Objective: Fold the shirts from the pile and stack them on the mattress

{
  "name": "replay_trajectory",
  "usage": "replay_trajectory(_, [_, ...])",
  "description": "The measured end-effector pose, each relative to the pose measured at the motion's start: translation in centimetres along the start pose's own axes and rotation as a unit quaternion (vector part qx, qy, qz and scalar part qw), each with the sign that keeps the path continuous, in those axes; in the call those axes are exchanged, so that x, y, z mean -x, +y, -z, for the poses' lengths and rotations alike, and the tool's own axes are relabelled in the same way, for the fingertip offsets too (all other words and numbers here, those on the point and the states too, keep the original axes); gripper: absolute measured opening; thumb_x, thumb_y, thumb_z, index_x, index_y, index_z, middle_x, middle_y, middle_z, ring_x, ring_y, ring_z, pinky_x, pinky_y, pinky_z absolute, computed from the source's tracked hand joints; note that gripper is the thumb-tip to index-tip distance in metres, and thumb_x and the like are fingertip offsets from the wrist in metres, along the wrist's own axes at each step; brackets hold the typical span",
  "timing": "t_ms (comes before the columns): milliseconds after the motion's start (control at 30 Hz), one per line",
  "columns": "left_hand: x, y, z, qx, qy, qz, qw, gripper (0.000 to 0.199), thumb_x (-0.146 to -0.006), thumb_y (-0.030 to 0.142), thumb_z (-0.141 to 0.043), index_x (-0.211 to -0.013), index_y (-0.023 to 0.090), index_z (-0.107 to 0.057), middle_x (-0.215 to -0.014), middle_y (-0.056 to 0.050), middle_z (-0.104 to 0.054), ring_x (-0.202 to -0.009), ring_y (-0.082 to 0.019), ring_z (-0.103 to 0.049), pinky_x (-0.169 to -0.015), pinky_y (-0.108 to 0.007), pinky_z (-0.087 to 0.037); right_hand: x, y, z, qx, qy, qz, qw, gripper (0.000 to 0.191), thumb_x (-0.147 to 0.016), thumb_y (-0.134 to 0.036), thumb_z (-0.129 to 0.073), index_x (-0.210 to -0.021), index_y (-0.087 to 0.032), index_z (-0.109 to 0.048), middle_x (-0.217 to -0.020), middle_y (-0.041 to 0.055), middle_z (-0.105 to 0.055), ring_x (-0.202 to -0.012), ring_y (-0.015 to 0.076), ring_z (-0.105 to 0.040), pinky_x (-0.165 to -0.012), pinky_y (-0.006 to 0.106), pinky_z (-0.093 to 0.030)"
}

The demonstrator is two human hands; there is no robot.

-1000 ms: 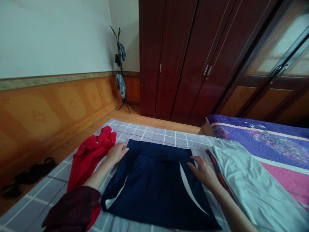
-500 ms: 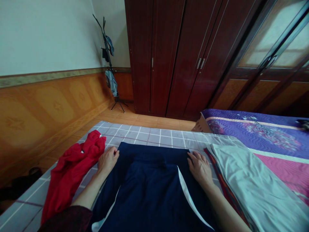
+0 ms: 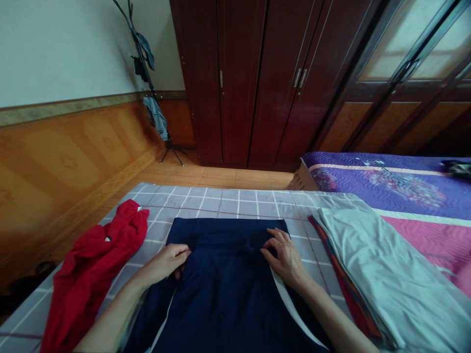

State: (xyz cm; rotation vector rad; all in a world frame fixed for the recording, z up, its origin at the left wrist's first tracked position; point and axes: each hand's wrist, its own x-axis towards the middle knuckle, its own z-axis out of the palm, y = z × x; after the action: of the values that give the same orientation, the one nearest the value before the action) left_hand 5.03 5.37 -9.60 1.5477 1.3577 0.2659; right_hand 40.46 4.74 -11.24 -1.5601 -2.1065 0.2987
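A dark navy garment (image 3: 224, 294) with curved white side stripes lies spread on the checked bedsheet in front of me. Its upper layer ends in a gathered edge, below the straight far edge of the navy cloth under it. My left hand (image 3: 171, 262) is closed at the left end of that gathered edge, fingers pinching the cloth. At the right end, my right hand (image 3: 283, 255) pinches the fabric between thumb and forefinger, its other fingers stretched over the navy layer beneath. The near end of the garment runs out of view.
Crumpled red clothing (image 3: 99, 260) lies at the left on the grey checked sheet (image 3: 228, 201). To the right is a stack of folded clothes with a pale green one (image 3: 382, 264) on top. Beyond are a purple and pink bed (image 3: 386, 181), a dark red wardrobe (image 3: 239, 98) and a coat stand (image 3: 147, 78).
Both hands have moved inward and nearer, from the outer far corners of the navy cloth to the ends of the upper layer's gathered edge. The view has shifted slightly.
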Motion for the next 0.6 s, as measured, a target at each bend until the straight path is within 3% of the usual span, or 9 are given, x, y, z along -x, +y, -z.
replay_trajectory(200, [1.6,1.7,0.3,0.019,-0.068,0.006,0.998,0.034,-0.081,0.051,-0.047,-0.084,0.017,-0.053,-0.071,0.001,-0.055,-0.059,-0.013,-0.055,-0.046,-0.019,-0.032,-0.1,0.6,-0.1,-0.041,0.013,0.019,0.999,0.008,-0.079,-0.021,-0.056,-0.072,-0.02,-0.06,-0.123,0.0124,-0.056,-0.125,0.0303,-0.04,-0.098,0.049,-0.037])
replay_trajectory(367, [1.6,2.5,-0.1,-0.002,-0.093,-0.016,0.996,0.026,-0.079,0.043,-0.05,-0.072,0.018,-0.052,-0.064,0.003,-0.051,-0.056,-0.012,-0.048,-0.051,-0.02,-0.037,-0.1,0.6,-0.2,-0.041,0.014,0.011,0.999,0.009,-0.076,-0.018,-0.056,-0.067,-0.019,-0.058,-0.124,0.0135,-0.056,-0.124,0.0304,-0.04,-0.098,0.048,-0.038])
replay_trajectory(600, [1.6,2.9,-0.6,0.037,-0.072,-0.072,0.994,0.025,-0.083,0.033,-0.047,-0.09,0.019,-0.066,-0.088,-0.002,-0.067,-0.091,-0.021,-0.058,-0.083,-0.028,-0.046,-0.1,0.4,0.0,-0.03,0.008,0.008,0.999,0.008,-0.075,-0.017,-0.055,-0.067,-0.019,-0.058,-0.125,0.0146,-0.055,-0.122,0.0302,-0.042,-0.097,0.046,-0.038])
